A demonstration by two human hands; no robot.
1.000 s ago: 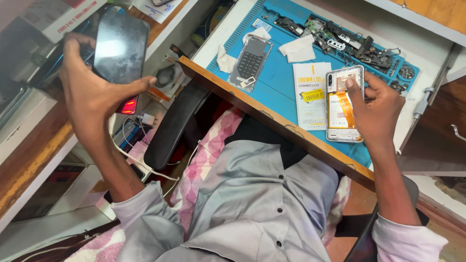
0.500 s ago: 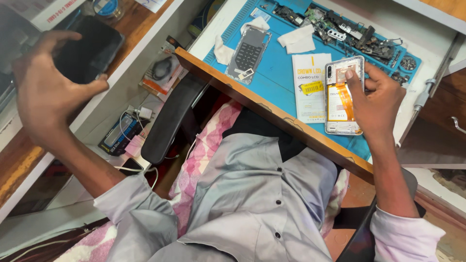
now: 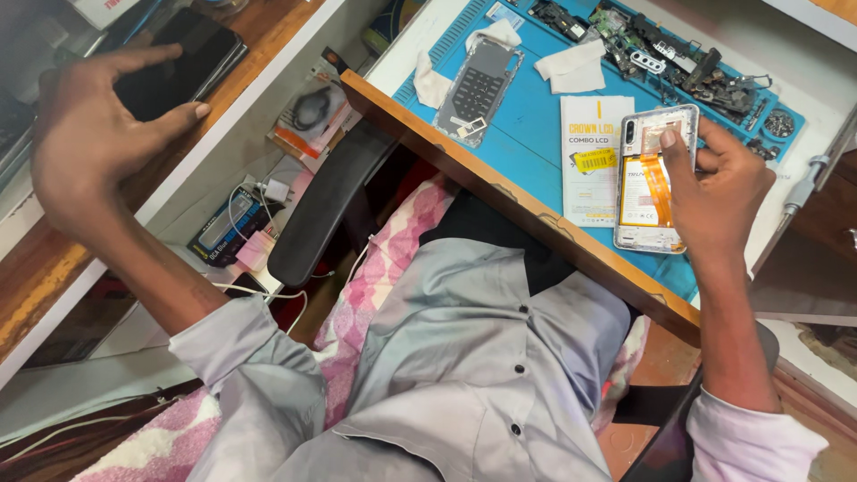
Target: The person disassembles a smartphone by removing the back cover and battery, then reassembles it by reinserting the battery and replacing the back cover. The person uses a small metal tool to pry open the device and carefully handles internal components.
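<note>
My left hand (image 3: 94, 143) hovers with fingers spread over a black phone screen (image 3: 178, 58) that lies on the wooden shelf (image 3: 268, 27) at the left; the fingertips are at its edge and I cannot tell if they touch it. On the right, an opened white phone (image 3: 644, 192), with its battery and an orange flex strip showing, rests on the blue work mat (image 3: 536, 125). My right hand (image 3: 728, 192) grips its right side, with one finger laid across its upper part.
On the mat lie a grey phone frame (image 3: 479, 89), white tissue pieces (image 3: 576, 67), a white flat box (image 3: 585, 134) and a heap of dark phone parts (image 3: 687, 58). A black chair armrest (image 3: 326, 201) and chargers with cables (image 3: 241, 232) are below the shelf.
My left hand lowered the black screen from mid-air onto the wooden shelf and opened its fingers. The right hand stayed on the opened phone.
</note>
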